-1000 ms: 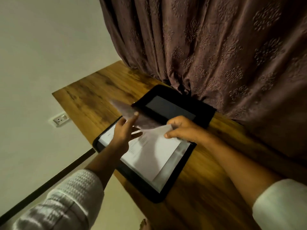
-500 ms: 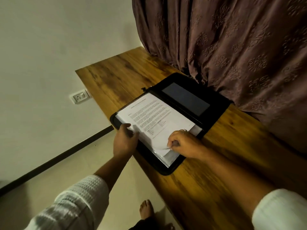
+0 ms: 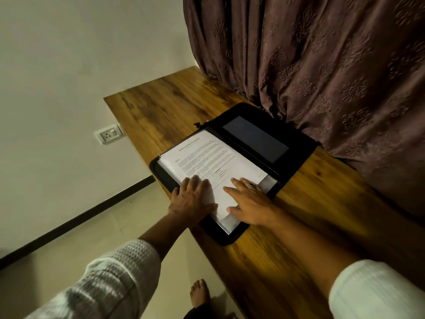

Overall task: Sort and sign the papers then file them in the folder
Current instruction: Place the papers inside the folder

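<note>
- Left hand (image 3: 192,199) now lies flat, with straight fingers, on the papers (image 3: 207,157); half a second ago it was curled.
- Right hand (image 3: 249,203), just beside it, no longer pinches the papers; its spread fingers press them.
- Papers lie under both palms, inside the open folder (image 3: 296,143).

This looks like a room in a home. A heavy embossed curtain (image 3: 322,65) fills the upper right, falling onto a wooden desk (image 3: 165,107) beside a cream wall (image 3: 69,65) with a socket (image 3: 108,135) at mid-left. At the bottom edge a bare foot (image 3: 199,293) stands on pale floor tiles (image 3: 103,231).
</note>
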